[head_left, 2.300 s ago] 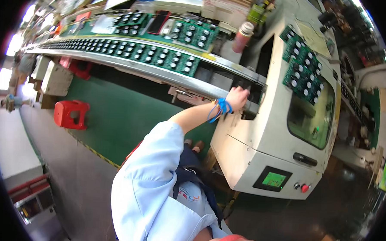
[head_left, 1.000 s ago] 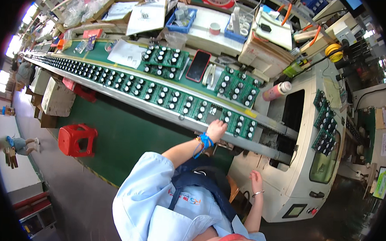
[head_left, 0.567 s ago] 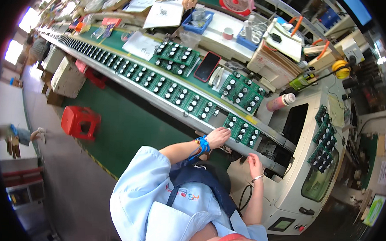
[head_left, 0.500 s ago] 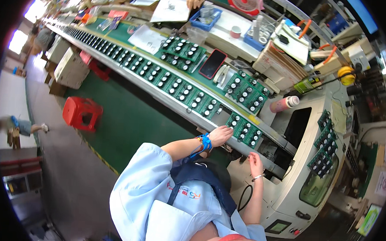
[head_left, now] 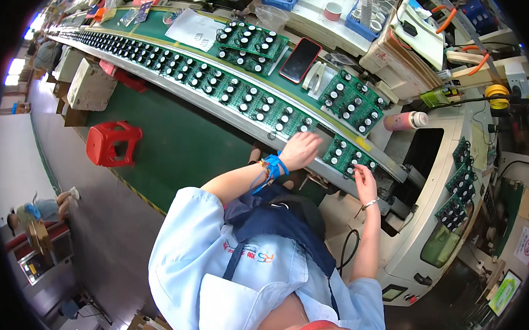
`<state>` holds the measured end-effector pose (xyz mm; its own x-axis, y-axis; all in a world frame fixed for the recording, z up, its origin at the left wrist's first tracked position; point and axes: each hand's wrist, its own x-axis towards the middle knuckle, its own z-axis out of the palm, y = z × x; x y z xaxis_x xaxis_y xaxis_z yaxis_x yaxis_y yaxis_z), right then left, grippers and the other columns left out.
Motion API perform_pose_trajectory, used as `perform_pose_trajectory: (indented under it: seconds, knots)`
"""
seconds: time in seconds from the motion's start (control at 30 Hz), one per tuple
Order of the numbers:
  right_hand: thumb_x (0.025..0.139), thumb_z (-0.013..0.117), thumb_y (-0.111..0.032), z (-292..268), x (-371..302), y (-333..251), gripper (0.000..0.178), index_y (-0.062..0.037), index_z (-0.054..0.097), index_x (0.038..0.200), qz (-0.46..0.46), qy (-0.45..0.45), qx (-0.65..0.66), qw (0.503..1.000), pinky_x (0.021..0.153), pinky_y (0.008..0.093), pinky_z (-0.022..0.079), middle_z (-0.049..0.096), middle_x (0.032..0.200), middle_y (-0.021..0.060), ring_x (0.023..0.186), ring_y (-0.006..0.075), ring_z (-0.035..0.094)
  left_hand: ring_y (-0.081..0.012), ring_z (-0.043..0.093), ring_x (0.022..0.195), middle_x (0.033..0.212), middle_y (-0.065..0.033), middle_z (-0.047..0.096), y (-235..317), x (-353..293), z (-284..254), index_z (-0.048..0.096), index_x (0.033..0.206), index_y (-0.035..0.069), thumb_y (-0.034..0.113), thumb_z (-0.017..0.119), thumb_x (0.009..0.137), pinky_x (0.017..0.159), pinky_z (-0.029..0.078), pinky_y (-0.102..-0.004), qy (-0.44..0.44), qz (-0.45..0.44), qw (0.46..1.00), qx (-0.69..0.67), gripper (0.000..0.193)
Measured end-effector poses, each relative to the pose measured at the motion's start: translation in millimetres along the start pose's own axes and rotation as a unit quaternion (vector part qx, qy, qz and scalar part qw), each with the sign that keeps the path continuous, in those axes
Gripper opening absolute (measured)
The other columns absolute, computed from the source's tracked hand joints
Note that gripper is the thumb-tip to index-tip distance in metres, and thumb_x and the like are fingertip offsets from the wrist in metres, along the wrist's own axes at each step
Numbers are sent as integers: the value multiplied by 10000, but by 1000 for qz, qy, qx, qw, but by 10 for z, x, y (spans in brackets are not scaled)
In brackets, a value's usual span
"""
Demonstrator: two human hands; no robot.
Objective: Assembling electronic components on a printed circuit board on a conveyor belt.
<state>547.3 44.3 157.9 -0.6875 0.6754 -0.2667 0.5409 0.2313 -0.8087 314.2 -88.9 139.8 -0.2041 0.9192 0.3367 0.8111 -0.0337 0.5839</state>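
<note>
My left hand (head_left: 301, 150) rests flat and my right hand (head_left: 364, 180) fingers the circuit board (head_left: 348, 157); I judge it light, stiff, fragile: hold bare edges.

We see bright, even overhead light, a blown-out glare patch at the far left, strong fisheye bending with a black rim, and soft shadows below the conveyor (head_left: 162, 84).

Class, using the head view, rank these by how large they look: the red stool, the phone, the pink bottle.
1. Red stool, clearly largest.
2. Phone and pink bottle look alike; I won't rank them.
</note>
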Motion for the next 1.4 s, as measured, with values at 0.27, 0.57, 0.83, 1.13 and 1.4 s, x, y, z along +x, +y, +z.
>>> perform_pose_trajectory:
  seconds: [0.27,0.57,0.83,1.13,1.4]
  knots:
    - [850,477,-105,651,389,-660,217,-44,503,1057,44,-6,40,998,697,240,451,579,921,70,780,127,562,-286,514,760,821,-120,523,-1146,319,-442,487,973,12,125,550,717,657,413,-379,42,-114,991,51,287]
    - [810,523,-113,1527,1497,-1119,288,-34,466,1081,49,3,-28,998,674,283,463,501,1082,147,832,231,558,-287,532,705,726,-119,534,-1500,404,-641,493,806,31,116,540,685,622,437,-390,57,-122,991,17,154]
    - [720,565,-185,1804,2411,-1187,501,11,351,1129,53,125,-161,978,977,452,243,376,1164,294,1178,456,232,-293,537,698,702,-117,550,-1861,100,-1394,530,770,39,36,540,692,608,441,-375,171,-181,967,-63,79]
    - [786,457,-55,1711,2764,-1008,383,-56,210,1079,264,58,37,962,418,335,510,491,899,219,541,303,606,-279,582,660,699,-129,589,-3552,172,-2122,567,776,48,152,560,738,596,460,-359,264,-338,902,49,111]
    - [779,465,-20,1758,2669,-1076,430,-45,224,1134,249,52,41,966,438,327,519,523,861,192,535,265,604,-346,583,783,834,-201,598,-4370,636,-1893,608,819,24,316,673,618,714,470,-404,-97,-390,915,48,360]
